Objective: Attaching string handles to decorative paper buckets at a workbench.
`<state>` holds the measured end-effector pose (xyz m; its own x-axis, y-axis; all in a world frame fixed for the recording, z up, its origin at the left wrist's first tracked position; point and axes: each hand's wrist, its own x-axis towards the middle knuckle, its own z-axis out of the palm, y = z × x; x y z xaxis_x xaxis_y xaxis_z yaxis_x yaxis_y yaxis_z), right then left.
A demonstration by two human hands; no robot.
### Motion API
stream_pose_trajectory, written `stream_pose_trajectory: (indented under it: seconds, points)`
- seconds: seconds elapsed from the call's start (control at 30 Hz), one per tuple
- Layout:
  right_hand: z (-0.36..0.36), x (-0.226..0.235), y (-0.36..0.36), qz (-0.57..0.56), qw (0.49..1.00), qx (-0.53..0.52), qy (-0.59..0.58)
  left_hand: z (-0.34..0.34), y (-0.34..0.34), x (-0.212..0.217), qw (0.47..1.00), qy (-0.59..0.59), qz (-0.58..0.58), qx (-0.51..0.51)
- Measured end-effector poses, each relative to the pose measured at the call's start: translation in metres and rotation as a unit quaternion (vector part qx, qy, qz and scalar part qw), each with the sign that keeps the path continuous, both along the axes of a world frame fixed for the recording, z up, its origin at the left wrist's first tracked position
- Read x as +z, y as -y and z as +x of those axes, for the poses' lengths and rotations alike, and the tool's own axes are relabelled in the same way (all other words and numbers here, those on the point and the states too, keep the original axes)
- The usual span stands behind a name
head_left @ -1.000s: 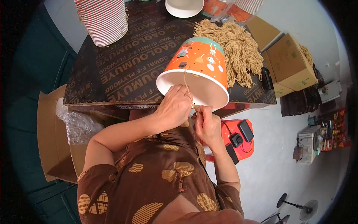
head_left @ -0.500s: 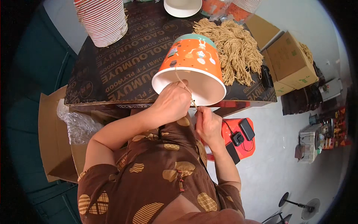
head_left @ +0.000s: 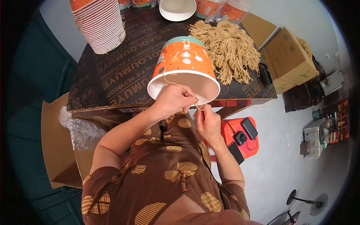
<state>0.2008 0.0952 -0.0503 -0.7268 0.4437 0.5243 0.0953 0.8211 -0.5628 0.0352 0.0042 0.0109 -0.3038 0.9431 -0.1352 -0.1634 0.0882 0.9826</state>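
Observation:
An orange paper bucket [head_left: 185, 65] with a teal base and white inside lies tilted at the near edge of the dark plywood table [head_left: 120, 75], its open mouth toward me. My left hand [head_left: 173, 101] grips the bucket's rim and pinches a tan string [head_left: 186, 91] that runs up along the bucket's side. My right hand [head_left: 207, 120] sits just below the rim and pinches the string's looped end.
A heap of tan string handles [head_left: 228, 48] lies right of the bucket. A tall stack of buckets [head_left: 101, 24] stands at the back left, a white bucket [head_left: 177, 9] behind. Cardboard boxes [head_left: 290, 58] stand on the right, an open box with plastic [head_left: 67, 135] on the left, a red device [head_left: 240, 137] on the floor.
The bucket has turned and shifted a little left, its mouth facing me more. The string is now pulled into a loop between both hands.

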Motion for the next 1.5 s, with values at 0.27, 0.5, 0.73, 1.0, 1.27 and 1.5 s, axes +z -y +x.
stream_pose_trajectory:
  seconds: [0.27,0.5,0.73,1.0,1.27,1.5]
  points:
    - [-0.005,0.006,0.003,-0.022,1.0,0.01,-0.013,-0.004,-0.009,-0.011,0.994,-0.109,-0.007,-0.012]
    - [-0.002,0.004,0.008,-0.131,0.991,0.009,-0.013,-0.003,-0.014,0.001,0.929,-0.364,-0.062,-0.039]
    - [0.001,0.029,0.015,-0.64,0.767,0.018,-0.025,-0.003,-0.007,0.004,0.921,-0.38,-0.046,-0.072]
    - [0.001,0.028,0.017,-0.731,0.676,0.038,-0.087,0.0,-0.008,0.019,0.862,-0.476,-0.058,-0.163]
    - [-0.002,0.035,0.018,-0.771,0.627,0.005,-0.108,0.01,-0.003,0.007,0.81,-0.563,0.023,-0.164]
    - [-0.001,0.044,0.02,-0.768,0.63,0.01,-0.118,0.014,-0.002,0.002,0.718,-0.68,0.09,-0.12]
